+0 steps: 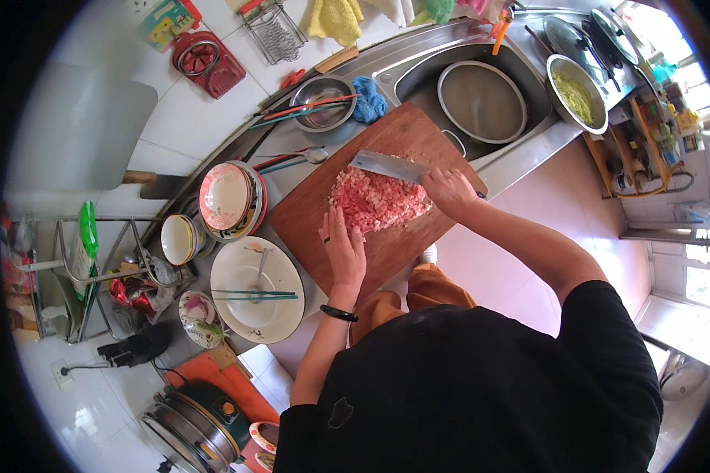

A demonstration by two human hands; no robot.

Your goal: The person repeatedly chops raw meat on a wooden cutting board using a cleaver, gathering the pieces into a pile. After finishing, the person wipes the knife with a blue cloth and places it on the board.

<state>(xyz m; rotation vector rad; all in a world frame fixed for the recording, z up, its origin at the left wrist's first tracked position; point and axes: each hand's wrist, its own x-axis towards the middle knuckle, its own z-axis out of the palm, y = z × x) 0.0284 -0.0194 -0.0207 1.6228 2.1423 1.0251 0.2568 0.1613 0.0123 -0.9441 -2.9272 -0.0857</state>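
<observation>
A heap of chopped raw meat [380, 200] lies on a wooden cutting board [307, 219], which rests beside the sink. My right hand [451, 190] grips a cleaver [390, 166] by its handle; the blade lies across the top edge of the meat. Flat and with fingers close together, my left hand [344, 245] is at the lower left edge of the heap, its fingertips touching or nearly touching the meat. Nothing shows in its grasp, though its palm is hidden.
Left of the board are a large white bowl [225, 266] with chopsticks and a spoon, and stacked bowls [223, 195]. A steel bowl [322, 121] stands behind. In the sink [538, 112] sits a water-filled basin [481, 100]; a bowl of shredded vegetable [574, 97] is at right.
</observation>
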